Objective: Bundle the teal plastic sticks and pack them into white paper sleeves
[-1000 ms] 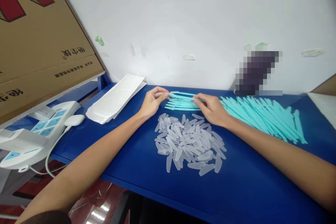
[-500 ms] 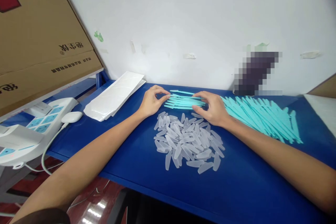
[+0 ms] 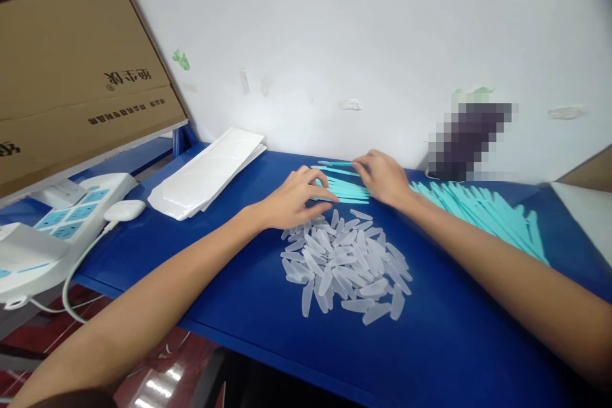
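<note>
Turquoise sticks (image 3: 345, 191) are laid in a loose row on the blue table (image 3: 444, 338), behind heaped frosted pieces (image 3: 347, 261). Nearest the wall (image 3: 306, 32), a single stick (image 3: 335, 164) is pinched at its right end by the right hand (image 3: 384, 175). Left hand (image 3: 297, 199) held apart, thumb and fingers parted, at the row's left end. Larger stick pile (image 3: 485, 213) partly hidden by the right forearm (image 3: 497, 268).

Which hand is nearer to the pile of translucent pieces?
Left. The left hand is at the far-left edge of the translucent pieces; the right hand is farther back, beyond them.
</note>
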`<state>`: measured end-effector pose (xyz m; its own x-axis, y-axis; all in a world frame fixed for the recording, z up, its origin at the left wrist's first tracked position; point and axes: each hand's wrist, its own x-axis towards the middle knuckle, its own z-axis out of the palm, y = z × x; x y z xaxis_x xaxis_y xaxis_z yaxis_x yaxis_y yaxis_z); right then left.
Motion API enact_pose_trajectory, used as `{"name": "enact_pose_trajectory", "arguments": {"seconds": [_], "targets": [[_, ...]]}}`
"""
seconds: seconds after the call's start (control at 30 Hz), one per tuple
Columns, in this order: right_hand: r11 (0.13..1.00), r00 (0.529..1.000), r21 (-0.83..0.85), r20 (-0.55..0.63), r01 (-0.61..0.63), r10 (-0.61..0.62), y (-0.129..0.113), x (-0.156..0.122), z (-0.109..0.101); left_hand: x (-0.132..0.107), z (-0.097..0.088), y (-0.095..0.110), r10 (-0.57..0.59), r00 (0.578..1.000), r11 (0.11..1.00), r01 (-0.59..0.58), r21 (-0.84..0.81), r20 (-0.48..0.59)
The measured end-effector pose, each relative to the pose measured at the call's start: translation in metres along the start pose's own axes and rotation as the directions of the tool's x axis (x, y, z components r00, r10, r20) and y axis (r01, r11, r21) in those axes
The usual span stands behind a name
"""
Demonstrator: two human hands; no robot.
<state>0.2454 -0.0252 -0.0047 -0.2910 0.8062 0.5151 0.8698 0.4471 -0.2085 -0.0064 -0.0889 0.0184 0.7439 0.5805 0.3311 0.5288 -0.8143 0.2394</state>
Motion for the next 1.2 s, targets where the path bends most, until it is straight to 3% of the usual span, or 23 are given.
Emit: {"name": "enact_pose_trajectory", "arguments": {"seconds": [0.13,0.3,0.37,0.5,0.67,0.77,0.87,0.97,1.07,1.2], "targets": [[1.0,0.997,-0.006,0.076,0.007,-0.007,-0.005,0.003,0.005,0.001,0.0,0.006,0.016,0.988,1.0,-0.017,0.004,0.156],[0.993,0.993,0.033,-0.025,-0.114,0.114,-0.016,-0.007,-0.009,0.002,-0.002,0.002,-0.048,0.985,0.999,0.048,0.007,0.169],[0.992,0.997,0.103,-0.008,-0.07,0.071,-0.019,-0.014,-0.016,0.002,-0.002,0.001,-0.072,0.983,0.997,0.073,0.001,0.166],[0.972,0.985,0.224,0.139,0.068,-0.101,-0.02,-0.028,-0.025,0.004,0.0,0.002,-0.121,0.976,0.991,0.129,-0.037,0.182],[0.953,0.937,0.298,0.316,0.048,-0.146,-0.015,-0.033,-0.028,0.004,0.005,0.004,-0.126,0.979,0.99,0.135,-0.047,0.158],[0.954,0.92,0.3,0.37,0.012,-0.127,-0.013,-0.03,-0.03,0.004,0.007,0.0,-0.099,0.993,0.992,0.103,-0.074,0.064],[0.959,0.895,0.283,0.43,-0.004,-0.123,-0.014,-0.028,-0.035,0.004,0.005,-0.009,-0.131,0.98,0.983,0.109,-0.149,-0.15],[0.967,0.879,0.254,0.455,0.023,-0.14,-0.016,-0.028,-0.038,0.002,0.003,-0.024,-0.294,0.902,0.938,0.209,-0.278,-0.315],[0.977,0.891,0.205,0.428,0.063,-0.148,-0.016,-0.031,-0.036,-0.002,0.005,-0.04,-0.414,0.832,0.884,0.271,-0.381,-0.37],[0.977,0.905,0.204,0.4,0.065,-0.143,-0.014,-0.039,-0.028,-0.006,0.01,-0.055,-0.487,0.772,0.851,0.313,-0.423,-0.408]]}}
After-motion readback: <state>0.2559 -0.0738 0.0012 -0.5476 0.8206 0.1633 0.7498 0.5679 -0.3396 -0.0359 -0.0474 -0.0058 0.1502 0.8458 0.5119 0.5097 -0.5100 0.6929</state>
